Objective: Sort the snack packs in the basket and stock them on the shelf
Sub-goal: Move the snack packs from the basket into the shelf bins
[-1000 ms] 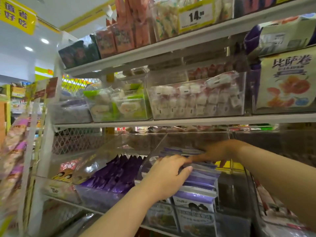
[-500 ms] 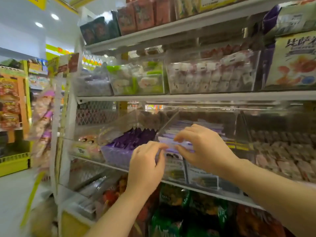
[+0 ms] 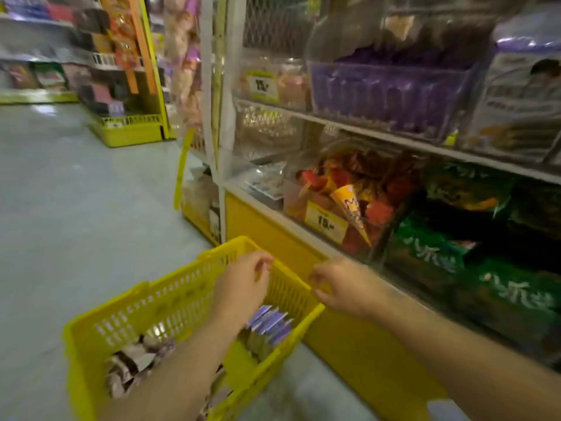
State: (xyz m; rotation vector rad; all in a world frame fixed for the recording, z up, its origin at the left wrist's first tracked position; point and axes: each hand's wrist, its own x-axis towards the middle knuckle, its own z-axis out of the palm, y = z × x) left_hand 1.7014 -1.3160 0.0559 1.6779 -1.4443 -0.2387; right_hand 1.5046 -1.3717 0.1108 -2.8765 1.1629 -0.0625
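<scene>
While both hands hover empty over the yellow perforated plastic basket [image 3: 170,302] on the floor [image 3: 60,208], step reads as fetching stock: left hand [image 3: 243,287] loosely curled above flat purple snack packs [image 3: 268,322]; right hand [image 3: 343,287] likewise, by the rim. Next: probably pinch those likely-slippery packs, lift to the clear purple-filled bin [image 3: 388,92] on the shelf [image 3: 394,138].

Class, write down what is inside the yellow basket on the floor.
The yellow basket holds purple packs by its right wall and pale packs at its near end. The left arm covers the middle, so anything there is hidden.
</scene>
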